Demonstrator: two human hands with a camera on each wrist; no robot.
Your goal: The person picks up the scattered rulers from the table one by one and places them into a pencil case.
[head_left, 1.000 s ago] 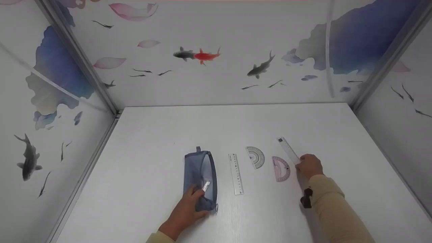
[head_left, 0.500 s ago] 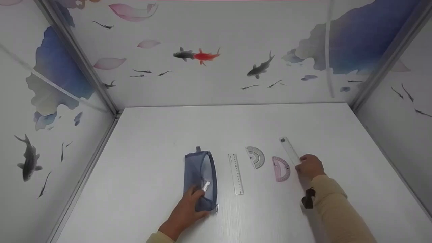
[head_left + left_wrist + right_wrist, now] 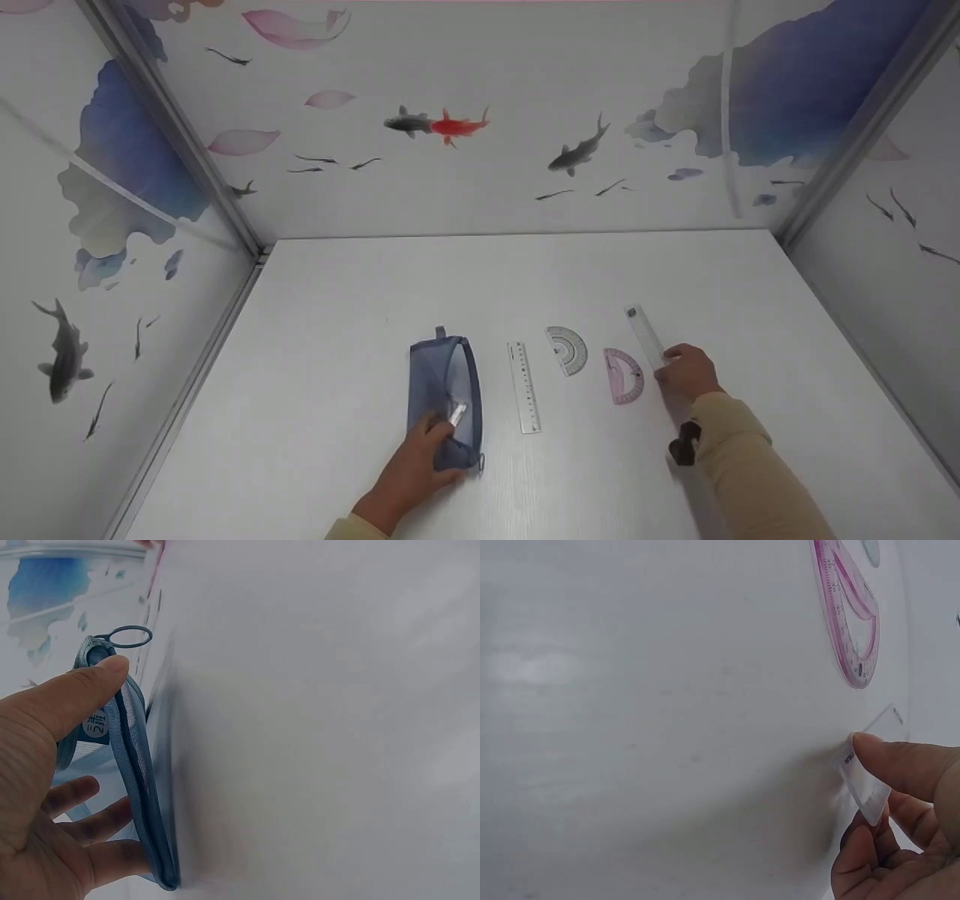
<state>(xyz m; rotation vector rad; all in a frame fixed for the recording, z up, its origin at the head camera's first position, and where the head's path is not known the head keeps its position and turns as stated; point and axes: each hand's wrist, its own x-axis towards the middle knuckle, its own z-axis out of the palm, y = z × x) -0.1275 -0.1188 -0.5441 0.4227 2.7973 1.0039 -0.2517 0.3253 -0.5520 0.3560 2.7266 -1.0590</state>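
My left hand [image 3: 409,469] grips the near end of a blue mesh pencil case [image 3: 431,367], its zip side open toward the right. In the left wrist view the thumb presses the case's corner [image 3: 94,660] beside the zip's pull ring [image 3: 130,636]. My right hand [image 3: 688,370] pinches the near end of a clear ruler [image 3: 643,334], which slants up and to the left. In the right wrist view thumb and fingers hold that ruler [image 3: 870,787] by its end. Left of it lie a pink protractor [image 3: 622,376] and a clear protractor [image 3: 568,351].
A second clear ruler [image 3: 525,388] lies between the pencil case and the protractors. The white table [image 3: 337,300] is bounded by printed panels at the back [image 3: 487,187] and on both sides.
The ruler in my right hand has shifted slightly right and turned a little more upright. My left hand and the pencil case have stayed put.
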